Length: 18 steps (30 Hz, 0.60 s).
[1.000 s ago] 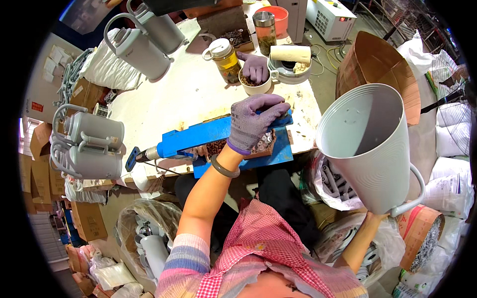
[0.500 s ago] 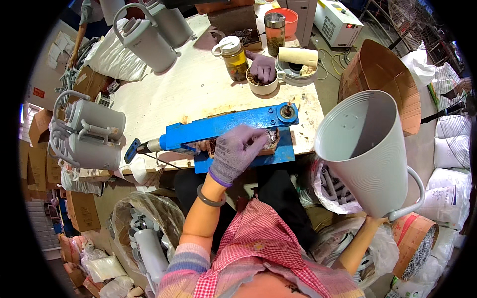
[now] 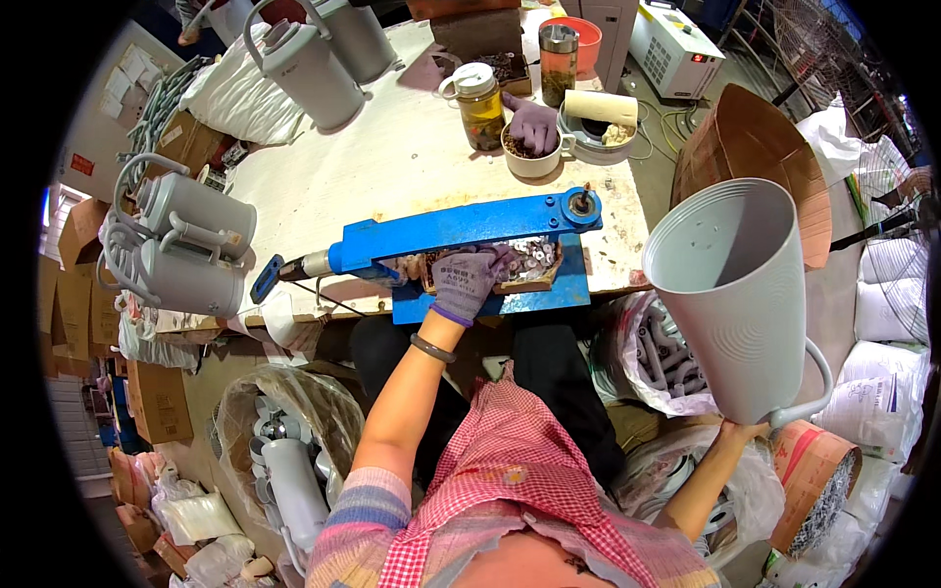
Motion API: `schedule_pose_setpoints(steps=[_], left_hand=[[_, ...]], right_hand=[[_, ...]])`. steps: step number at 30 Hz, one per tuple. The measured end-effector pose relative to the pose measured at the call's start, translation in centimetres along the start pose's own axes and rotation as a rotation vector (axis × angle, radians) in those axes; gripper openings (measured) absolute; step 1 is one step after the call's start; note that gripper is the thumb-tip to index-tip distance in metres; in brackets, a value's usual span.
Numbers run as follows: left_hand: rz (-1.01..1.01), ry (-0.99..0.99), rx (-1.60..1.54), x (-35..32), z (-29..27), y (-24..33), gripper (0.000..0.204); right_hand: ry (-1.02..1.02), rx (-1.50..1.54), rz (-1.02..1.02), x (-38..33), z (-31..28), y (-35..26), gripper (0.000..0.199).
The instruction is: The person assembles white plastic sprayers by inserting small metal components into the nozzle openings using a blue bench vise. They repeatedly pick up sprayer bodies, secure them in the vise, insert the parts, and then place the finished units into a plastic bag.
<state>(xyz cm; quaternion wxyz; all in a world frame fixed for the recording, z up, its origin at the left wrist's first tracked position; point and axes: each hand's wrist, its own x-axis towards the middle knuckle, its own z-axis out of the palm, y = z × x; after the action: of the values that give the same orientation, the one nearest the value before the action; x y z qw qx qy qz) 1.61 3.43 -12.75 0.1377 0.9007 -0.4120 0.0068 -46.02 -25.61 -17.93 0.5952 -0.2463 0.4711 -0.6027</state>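
The gloved left hand point(image 3: 472, 277) dips curled fingers into the near tray of washers point(image 3: 534, 260), seemingly pinching 1. The right hand point(image 3: 747, 428) grips the grey watering can point(image 3: 740, 294) at right, mouth up for access.

Grey metal cans: five; held one point(image 3: 740, 294) at 3 o'clock.
Glass jars: two point(image 3: 480, 93).
Gloved hands: two point(image 3: 470, 279).
Blue presses: one point(image 3: 461, 230).
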Motion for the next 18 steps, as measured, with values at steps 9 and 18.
schedule_pose_setpoints(steps=[9, 18], left_hand=[[0.192, 0.219, -0.738, 1.4, -8.7, 5.6, 0.017], [0.236, 0.066, -0.098, 1.2, -7.8, 4.2, 0.017]], right_hand=[[0.066, -0.013, 0.090, -0.4, 1.1, 0.3, 0.045], [0.049, -0.053, 0.052, 0.6, -0.3, 0.9, 0.045]])
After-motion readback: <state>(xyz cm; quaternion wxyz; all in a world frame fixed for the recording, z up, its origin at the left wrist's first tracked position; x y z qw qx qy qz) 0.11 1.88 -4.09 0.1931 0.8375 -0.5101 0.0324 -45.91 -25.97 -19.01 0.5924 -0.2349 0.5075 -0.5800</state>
